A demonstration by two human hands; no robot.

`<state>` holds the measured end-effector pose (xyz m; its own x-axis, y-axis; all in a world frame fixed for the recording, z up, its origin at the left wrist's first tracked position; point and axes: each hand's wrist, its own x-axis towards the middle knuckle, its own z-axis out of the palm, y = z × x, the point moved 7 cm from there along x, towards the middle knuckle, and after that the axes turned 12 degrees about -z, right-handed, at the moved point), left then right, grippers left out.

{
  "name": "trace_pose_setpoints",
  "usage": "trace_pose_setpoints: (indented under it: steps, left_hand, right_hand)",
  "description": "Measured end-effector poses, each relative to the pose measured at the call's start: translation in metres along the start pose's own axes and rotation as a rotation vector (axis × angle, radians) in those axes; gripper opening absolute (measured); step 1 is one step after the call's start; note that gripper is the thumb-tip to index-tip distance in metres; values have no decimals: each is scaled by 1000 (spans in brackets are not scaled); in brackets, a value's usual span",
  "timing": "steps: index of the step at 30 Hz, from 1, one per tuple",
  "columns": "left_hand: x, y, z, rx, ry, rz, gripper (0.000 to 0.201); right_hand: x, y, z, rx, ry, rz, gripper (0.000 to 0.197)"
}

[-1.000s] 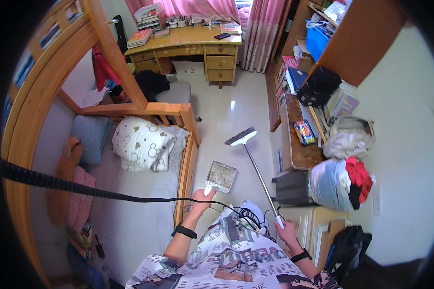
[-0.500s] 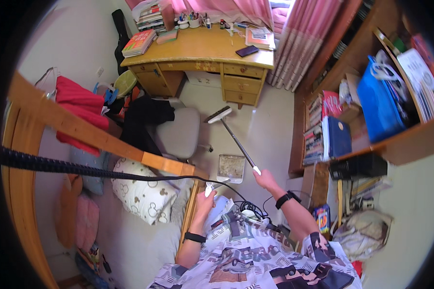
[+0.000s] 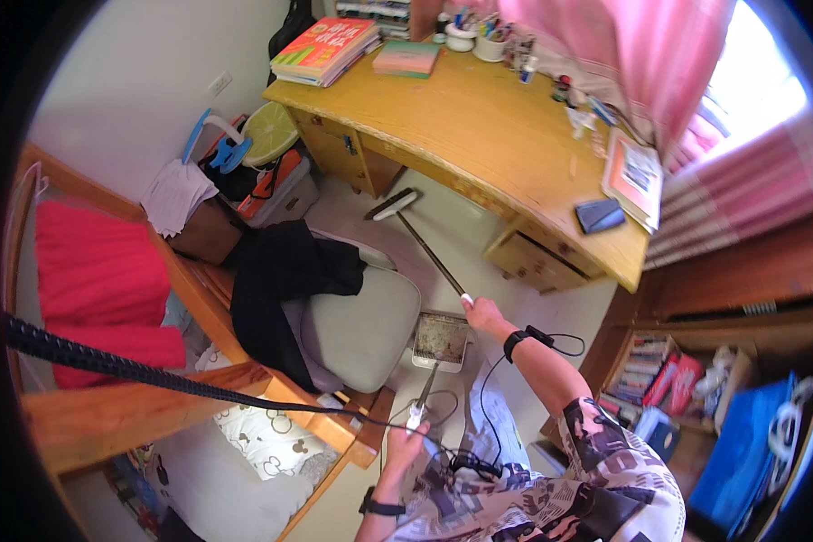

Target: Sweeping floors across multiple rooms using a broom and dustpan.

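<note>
My right hand (image 3: 486,316) is closed round the white-tipped handle end of a broom (image 3: 432,256). The broom reaches away from me, its white head with dark bristles on the floor by the desk's kneehole. My left hand (image 3: 406,444) grips the white top of a long-handled dustpan (image 3: 440,339). The dustpan's tray rests on the floor beside the grey chair, with brownish dirt or stains on its inside. Both wrists wear black bands, and a thin black cable hangs near my hands.
A grey chair (image 3: 361,330) with a black garment (image 3: 289,280) over it stands left of the dustpan. Beyond is a yellow wooden desk (image 3: 479,117) with books and a phone. A wooden bed rail (image 3: 154,406) crosses on the left; a bookshelf (image 3: 696,307) stands at right.
The view has swung and come closer to the desk. The broom head now lies nearer the kneehole, farther left beyond the chair. Both hands keep their holds.
</note>
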<state>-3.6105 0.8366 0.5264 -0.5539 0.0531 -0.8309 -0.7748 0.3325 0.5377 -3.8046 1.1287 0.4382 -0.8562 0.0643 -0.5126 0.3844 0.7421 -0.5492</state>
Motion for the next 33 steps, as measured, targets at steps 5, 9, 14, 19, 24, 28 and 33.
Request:
trace_pose_setpoints:
  steps: [5, 9, 14, 19, 24, 28, 33]
  left_hand:
    - [14, 41, 20, -4, 46, -101, 26]
    - [21, 125, 23, -64, 172, -123, 22]
    - [29, 122, 20, -36, 168, -244, 19]
    - [36, 130, 20, -30, 273, -36, 25]
    - [41, 133, 17, -84, 225, -125, 26]
    - [28, 120, 14, 0, 287, -142, 27]
    - [24, 126, 14, 39, 151, -296, 32]
  right_hand:
    - [178, 1, 26, -79, -73, -67, 49]
    - [248, 1, 43, -76, -159, -114, 44]
    - [192, 47, 46, -232, -303, -181, 43]
    - [172, 18, 29, -249, -177, -297, 44]
    - [312, -92, 67, -207, -273, -377, 47]
    - [344, -84, 122, -226, -216, -212, 45]
    - [277, -7, 151, -265, -254, -271, 42]
